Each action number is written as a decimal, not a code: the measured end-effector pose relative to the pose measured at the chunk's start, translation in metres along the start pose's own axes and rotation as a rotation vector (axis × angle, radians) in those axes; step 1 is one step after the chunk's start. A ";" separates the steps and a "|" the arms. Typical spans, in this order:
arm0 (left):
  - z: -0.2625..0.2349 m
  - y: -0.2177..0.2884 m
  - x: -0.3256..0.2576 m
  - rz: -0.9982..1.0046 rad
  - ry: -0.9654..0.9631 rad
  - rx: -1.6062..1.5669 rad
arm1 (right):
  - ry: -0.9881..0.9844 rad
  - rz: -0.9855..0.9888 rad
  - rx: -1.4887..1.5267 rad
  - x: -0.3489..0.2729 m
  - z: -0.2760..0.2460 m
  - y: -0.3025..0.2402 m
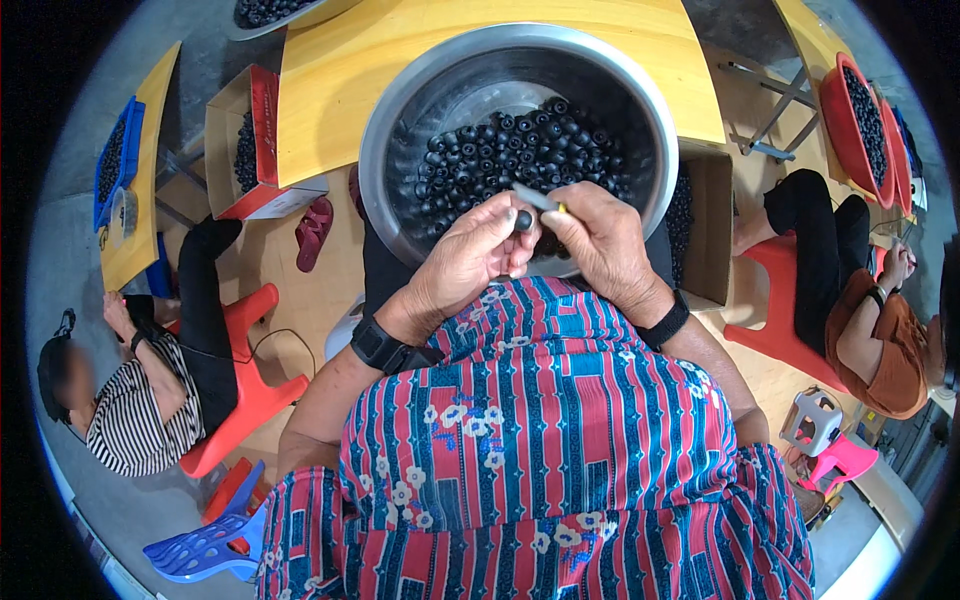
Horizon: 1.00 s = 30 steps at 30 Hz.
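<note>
My left hand [478,240] pinches a small black cylindrical part [523,220] between thumb and fingers, over the near side of a large metal basin [400,110]. Right beside it, my right hand [600,235] is closed on a small knife [535,198] whose short pale blade points left, close to the black part. A bit of yellow handle shows at my right fingers. Many small black round parts [510,145], some with a hole in the end, lie heaped in the basin below both hands.
The basin rests at the near edge of a yellow table [330,90]. Cardboard boxes of black parts stand at left [240,140] and right [710,220]. Two people sit on red stools either side, near a blue tray [118,160] and a red basin [855,130]. A red slipper [314,235] lies on the floor.
</note>
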<state>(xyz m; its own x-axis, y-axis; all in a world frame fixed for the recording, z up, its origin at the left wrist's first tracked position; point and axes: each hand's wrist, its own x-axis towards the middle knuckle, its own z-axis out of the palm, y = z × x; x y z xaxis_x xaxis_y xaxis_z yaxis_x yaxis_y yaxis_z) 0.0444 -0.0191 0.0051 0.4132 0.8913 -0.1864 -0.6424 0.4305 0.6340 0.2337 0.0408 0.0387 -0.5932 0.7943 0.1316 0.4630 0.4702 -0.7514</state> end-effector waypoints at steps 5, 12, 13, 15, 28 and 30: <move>-0.013 0.005 0.003 0.049 -0.015 -0.037 | 0.157 0.178 0.145 0.001 0.000 0.009; -0.008 0.026 0.020 0.522 0.437 1.177 | 0.164 0.186 0.181 0.001 -0.001 0.008; -0.005 0.030 0.020 0.523 0.436 1.180 | 0.166 0.184 0.183 0.001 -0.001 0.008; 0.004 0.043 0.019 0.321 0.571 1.496 | 0.160 0.180 0.188 0.001 -0.001 0.007; -0.021 0.043 0.040 0.395 0.603 1.766 | 0.146 0.154 0.215 0.003 0.003 0.005; -0.024 0.042 0.040 0.461 0.604 1.762 | 0.152 0.138 0.206 0.003 0.003 0.005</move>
<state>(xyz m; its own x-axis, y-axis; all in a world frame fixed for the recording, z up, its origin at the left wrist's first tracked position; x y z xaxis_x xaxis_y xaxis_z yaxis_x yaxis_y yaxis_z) 0.0186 0.0377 0.0060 -0.0683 0.9679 0.2417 0.8230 -0.0823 0.5620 0.2321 0.0445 0.0339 -0.4208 0.9013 0.1029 0.3794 0.2779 -0.8825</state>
